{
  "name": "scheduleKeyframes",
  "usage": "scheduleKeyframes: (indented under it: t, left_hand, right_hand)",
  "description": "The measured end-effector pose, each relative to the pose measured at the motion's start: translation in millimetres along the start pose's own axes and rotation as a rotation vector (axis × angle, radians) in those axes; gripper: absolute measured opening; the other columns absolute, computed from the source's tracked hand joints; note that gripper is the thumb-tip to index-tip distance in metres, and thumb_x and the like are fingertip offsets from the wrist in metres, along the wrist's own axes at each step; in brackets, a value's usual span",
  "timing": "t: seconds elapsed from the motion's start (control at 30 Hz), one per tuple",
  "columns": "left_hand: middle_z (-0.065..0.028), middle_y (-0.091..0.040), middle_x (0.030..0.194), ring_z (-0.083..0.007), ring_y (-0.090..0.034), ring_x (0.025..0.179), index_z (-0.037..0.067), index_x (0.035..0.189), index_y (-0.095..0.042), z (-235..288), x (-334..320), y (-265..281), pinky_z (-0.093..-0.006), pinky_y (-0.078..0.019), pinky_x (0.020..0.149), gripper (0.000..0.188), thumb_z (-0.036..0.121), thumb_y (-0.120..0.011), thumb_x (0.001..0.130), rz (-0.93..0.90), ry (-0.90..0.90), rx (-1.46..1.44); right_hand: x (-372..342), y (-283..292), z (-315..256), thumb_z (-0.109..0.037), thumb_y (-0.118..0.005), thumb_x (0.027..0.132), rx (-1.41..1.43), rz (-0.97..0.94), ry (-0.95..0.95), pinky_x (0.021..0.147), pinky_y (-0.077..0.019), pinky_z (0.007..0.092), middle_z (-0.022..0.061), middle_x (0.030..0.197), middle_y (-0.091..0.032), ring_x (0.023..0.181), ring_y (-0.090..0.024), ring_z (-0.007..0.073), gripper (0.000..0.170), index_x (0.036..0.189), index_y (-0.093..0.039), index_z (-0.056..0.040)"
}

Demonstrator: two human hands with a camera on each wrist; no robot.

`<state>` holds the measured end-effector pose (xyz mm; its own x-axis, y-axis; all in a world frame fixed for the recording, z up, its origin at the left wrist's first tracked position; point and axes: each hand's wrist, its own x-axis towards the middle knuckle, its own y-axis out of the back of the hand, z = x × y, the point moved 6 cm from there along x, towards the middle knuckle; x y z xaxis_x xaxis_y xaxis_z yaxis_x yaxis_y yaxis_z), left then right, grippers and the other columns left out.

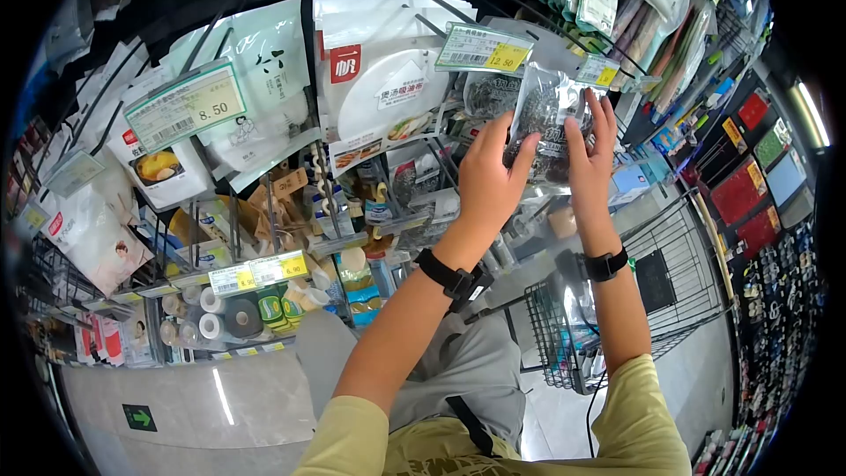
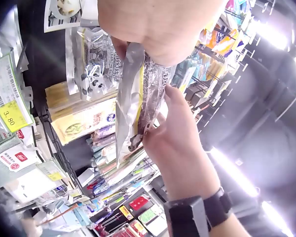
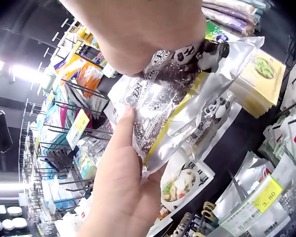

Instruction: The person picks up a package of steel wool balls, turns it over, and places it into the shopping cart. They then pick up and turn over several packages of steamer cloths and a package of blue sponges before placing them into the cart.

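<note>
A clear bag of scouring balls (image 1: 553, 123), printed with pandas and white lettering, is held up before the shelf between both hands. My left hand (image 1: 490, 178) grips its left side, the thumb lying across the front and the fingers partly hidden behind. On the other side my right hand (image 1: 592, 178) holds the edge, thumb on the front face. Dark balls show through the plastic in the right wrist view, where a silvery side and a yellow stripe of the bag (image 3: 180, 111) are visible. Close behind it hangs a similar bag (image 1: 490, 95).
Hooks with white packets (image 1: 388, 79) and price tags (image 1: 485, 48) fill the rack ahead and to the left. Jars and bottles (image 1: 242, 316) stand on the lower shelf. A wire shopping cart (image 1: 679, 256) stands at the right, on the tiled floor (image 1: 282, 405).
</note>
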<state>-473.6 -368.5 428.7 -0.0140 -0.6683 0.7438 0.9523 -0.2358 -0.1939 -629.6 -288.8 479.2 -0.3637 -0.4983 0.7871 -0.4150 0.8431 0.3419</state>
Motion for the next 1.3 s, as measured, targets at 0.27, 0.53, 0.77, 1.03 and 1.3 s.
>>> scheduleKeyframes:
  t: [0.27, 0.53, 0.77, 1.03, 1.3]
  left_hand:
    - [-0.0144, -0.068, 0.100, -0.0229, -0.065, 0.087, -0.002, 0.120, -0.061, -14.4, 8.4, -0.4, -0.0343, -0.0509, 0.078, 0.039, 0.025, -0.071, 0.094, 0.024, 0.069, -0.001]
    - [-0.0140, -0.068, 0.102, -0.0209, -0.064, 0.090, -0.002, 0.122, -0.061, -15.0, -0.2, 1.6, -0.0328, -0.0506, 0.080, 0.040, 0.025, -0.070, 0.095, 0.054, 0.046, -0.058]
    - [-0.0213, -0.067, 0.110, -0.0403, -0.066, 0.097, -0.001, 0.122, -0.059, -5.3, 1.6, -1.5, -0.0438, -0.0528, 0.083, 0.037, 0.025, -0.065, 0.097, 0.075, -0.013, 0.040]
    - [-0.0221, -0.067, 0.111, -0.0417, -0.065, 0.098, -0.001, 0.122, -0.059, -14.0, 6.0, -1.5, -0.0456, -0.0524, 0.081, 0.037, 0.027, -0.063, 0.097, 0.075, 0.016, 0.093]
    - [-0.0221, -0.066, 0.107, -0.0428, -0.065, 0.095, 0.000, 0.120, -0.058, -26.6, 28.4, 3.8, -0.0490, -0.0516, 0.078, 0.035, 0.028, -0.059, 0.099, 0.100, 0.062, 0.334]
  right_hand:
    - [16.4, -13.1, 10.8, -0.033, -0.068, 0.096, -0.106, 0.002, 0.055, 0.113, -0.0332, 0.0431, 0.0256, 0.153, -0.029, 0.140, -0.036, 0.0377, 0.052, 0.141, -0.056, -0.0088]
    - [14.0, -15.4, -14.3, -0.030, -0.068, 0.095, -0.293, 0.052, 0.297, 0.112, -0.0332, 0.0498, 0.0314, 0.150, -0.031, 0.137, -0.037, 0.0459, 0.053, 0.139, -0.054, -0.0027]
    - [21.5, -18.6, -17.9, -0.031, -0.063, 0.097, -0.306, 0.020, 0.329, 0.115, -0.0253, 0.0516, 0.0333, 0.149, -0.036, 0.137, -0.034, 0.0493, 0.054, 0.139, -0.051, 0.0013]
    - [28.2, -25.6, -25.3, -0.021, -0.060, 0.097, -0.396, -0.031, 0.413, 0.112, -0.0334, 0.0432, 0.0254, 0.148, -0.044, 0.135, -0.044, 0.0395, 0.061, 0.149, -0.039, 0.0016]
    - [45.1, -61.9, 3.6, -0.021, -0.068, 0.092, 0.090, -0.014, 0.217, 0.105, -0.0397, 0.0454, 0.0289, 0.132, -0.053, 0.121, -0.052, 0.0454, 0.055, 0.135, -0.048, 0.0067]
